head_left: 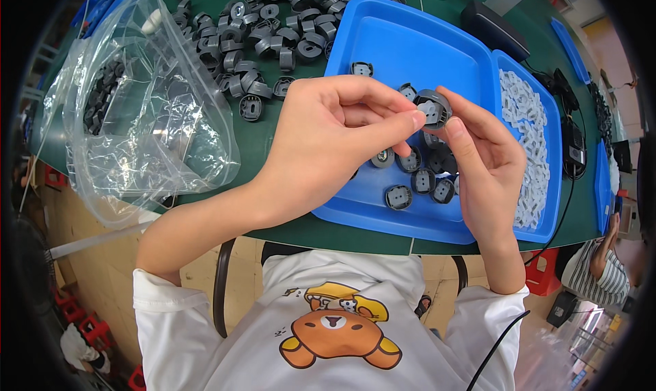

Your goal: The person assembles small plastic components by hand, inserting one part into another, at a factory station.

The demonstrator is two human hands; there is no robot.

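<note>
Over the blue tray (383,35), a dark grey round plastic housing (443,102) is pinched between the thumb and fingers of my right hand (488,162). A small light grey plastic piece (428,109) sits at the housing's open face. My left hand (321,141) has its thumb and forefinger closed on that light piece; the fingers partly hide the contact. Beneath both hands, several similar dark housings lie in the tray, such as one housing (398,197) with a grey insert showing. My right hand covers some of them.
Loose dark grey housings (263,32) are heaped on the green table (342,244) at the far left. A clear plastic bag (154,117) lies left of my arm. At right, a smaller blue tray (555,186) holds many light pieces (526,138). A black cable (572,186) runs beyond it. Another person (601,271) sits far right.
</note>
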